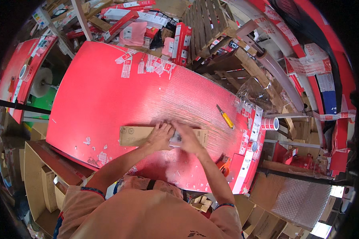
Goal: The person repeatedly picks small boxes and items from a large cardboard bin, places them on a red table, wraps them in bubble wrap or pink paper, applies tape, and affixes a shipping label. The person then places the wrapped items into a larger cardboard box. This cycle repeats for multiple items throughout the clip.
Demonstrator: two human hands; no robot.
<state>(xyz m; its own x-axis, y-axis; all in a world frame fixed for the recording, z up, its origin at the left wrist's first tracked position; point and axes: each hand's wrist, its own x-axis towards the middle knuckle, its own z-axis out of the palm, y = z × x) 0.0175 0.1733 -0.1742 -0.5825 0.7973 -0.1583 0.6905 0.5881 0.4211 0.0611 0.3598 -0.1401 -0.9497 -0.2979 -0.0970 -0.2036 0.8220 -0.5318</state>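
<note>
A long, narrow cardboard box [135,136] lies flat across the red tabletop [98,89], close to my body. My left hand [161,136] rests on the middle of the box with its fingers bent over the far edge. Just right of it, my right hand [187,137] is on the box, slightly blurred. Between the hands a pale label or piece of film [176,138] with dark print shows on the box; whether my fingers hold it cannot be told. A yellow-handled utility knife [226,120] lies on the table, beyond the box to the right.
Bubble wrap [203,92] covers the table's far right part. Torn tape strips [157,64] stick to the far edge. Tape rolls [269,123] and an orange tape dispenser [224,166] are at the right. An open carton [36,179] stands at the lower left, a wooden pallet [208,25] beyond the table.
</note>
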